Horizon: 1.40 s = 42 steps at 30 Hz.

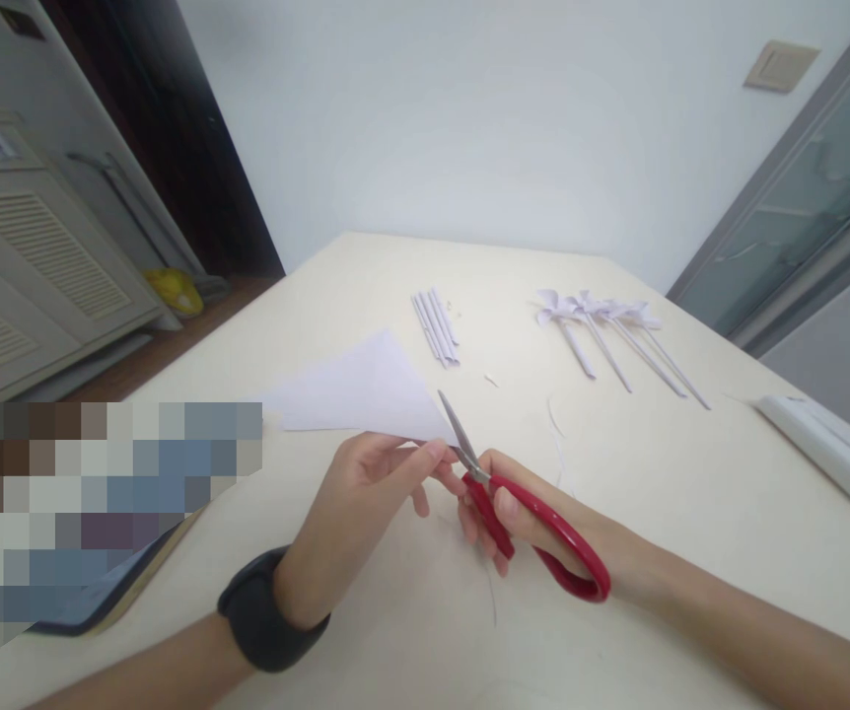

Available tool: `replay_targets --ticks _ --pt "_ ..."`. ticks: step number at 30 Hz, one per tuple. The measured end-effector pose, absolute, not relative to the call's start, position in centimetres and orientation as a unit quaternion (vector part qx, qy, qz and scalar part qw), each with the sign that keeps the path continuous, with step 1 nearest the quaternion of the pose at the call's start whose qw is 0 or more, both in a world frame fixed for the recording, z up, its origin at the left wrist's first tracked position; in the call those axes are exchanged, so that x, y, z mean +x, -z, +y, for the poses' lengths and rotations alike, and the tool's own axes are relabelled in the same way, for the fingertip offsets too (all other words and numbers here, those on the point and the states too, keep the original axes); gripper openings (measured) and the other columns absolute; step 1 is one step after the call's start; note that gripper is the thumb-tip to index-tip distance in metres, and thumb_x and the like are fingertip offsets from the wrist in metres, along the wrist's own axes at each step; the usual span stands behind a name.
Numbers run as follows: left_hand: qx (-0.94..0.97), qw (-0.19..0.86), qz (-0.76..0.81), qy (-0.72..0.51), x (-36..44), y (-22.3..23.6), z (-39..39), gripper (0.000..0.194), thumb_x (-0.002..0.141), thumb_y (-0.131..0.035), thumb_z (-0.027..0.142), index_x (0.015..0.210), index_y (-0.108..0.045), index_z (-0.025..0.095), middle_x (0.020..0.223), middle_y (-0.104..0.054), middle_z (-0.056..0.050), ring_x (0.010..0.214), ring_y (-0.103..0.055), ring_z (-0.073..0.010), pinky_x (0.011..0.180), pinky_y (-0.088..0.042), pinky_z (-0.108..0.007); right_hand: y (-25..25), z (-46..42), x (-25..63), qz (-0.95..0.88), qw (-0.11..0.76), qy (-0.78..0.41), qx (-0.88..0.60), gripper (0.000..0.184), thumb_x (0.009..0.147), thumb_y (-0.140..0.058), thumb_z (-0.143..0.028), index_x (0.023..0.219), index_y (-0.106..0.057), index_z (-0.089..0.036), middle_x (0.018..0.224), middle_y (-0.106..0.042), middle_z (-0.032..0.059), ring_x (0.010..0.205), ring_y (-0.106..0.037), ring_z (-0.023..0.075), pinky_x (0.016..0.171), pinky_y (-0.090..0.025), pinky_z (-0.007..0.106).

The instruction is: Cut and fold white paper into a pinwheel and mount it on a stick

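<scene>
A white sheet of paper (pixel 385 383), triangular in outline, is pinched at its near right corner by my left hand (pixel 381 483). My right hand (pixel 499 508) grips a pair of scissors (pixel 562 528) with red handles. The metal blades are parted and point up and to the left, right at the edge of the paper by my left fingertips. Part of the lower blade is hidden behind the paper and fingers. A dark watch band circles my left wrist.
Several rolled paper sticks (pixel 436 327) lie beyond the paper. Several paper pinwheels (pixel 602 311) on sticks rest at the back right. Thin paper strips (pixel 559 419) are scattered about the table (pixel 654 532). A white roll-like object (pixel 828 449) lies at the right edge; a blurred-out item sits left.
</scene>
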<state>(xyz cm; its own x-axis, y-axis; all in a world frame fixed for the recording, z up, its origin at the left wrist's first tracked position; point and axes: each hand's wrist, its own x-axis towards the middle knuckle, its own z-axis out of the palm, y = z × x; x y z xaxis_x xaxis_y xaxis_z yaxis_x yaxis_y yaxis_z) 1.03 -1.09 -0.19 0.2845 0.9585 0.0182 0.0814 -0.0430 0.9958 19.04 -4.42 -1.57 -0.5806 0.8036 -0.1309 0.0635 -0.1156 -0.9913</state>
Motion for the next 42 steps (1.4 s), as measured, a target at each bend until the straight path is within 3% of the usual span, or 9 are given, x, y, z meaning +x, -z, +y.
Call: replay_targets --ticks 29,42 --pt "0.591 0.570 0.417 -0.390 0.63 0.63 -1.02 0.023 0.081 -0.052 0.025 0.066 -0.066 0.014 0.056 -0.063 -0.001 0.052 -0.053 -0.0114 0.046 -0.040 -0.020 1.90 -4.32 19.38 -0.613 0.276 -0.652 -0.349 0.029 0.088 -0.037 -0.049 0.092 -0.040 -0.020 0.087 -0.052 0.0027 0.068 -0.048 0.0118 0.070 -0.041 0.033" --pt "0.575 0.573 0.418 -0.409 0.97 0.46 -1.08 0.019 0.079 -0.052 0.019 0.065 -0.064 0.014 0.053 -0.060 0.001 0.049 -0.053 -0.0108 0.043 -0.039 -0.019 1.38 -4.14 19.01 -0.601 0.297 -0.651 -0.356 0.027 0.087 -0.042 -0.046 0.090 -0.041 -0.019 0.081 -0.048 0.0002 0.068 -0.046 0.0108 0.064 -0.041 0.028"
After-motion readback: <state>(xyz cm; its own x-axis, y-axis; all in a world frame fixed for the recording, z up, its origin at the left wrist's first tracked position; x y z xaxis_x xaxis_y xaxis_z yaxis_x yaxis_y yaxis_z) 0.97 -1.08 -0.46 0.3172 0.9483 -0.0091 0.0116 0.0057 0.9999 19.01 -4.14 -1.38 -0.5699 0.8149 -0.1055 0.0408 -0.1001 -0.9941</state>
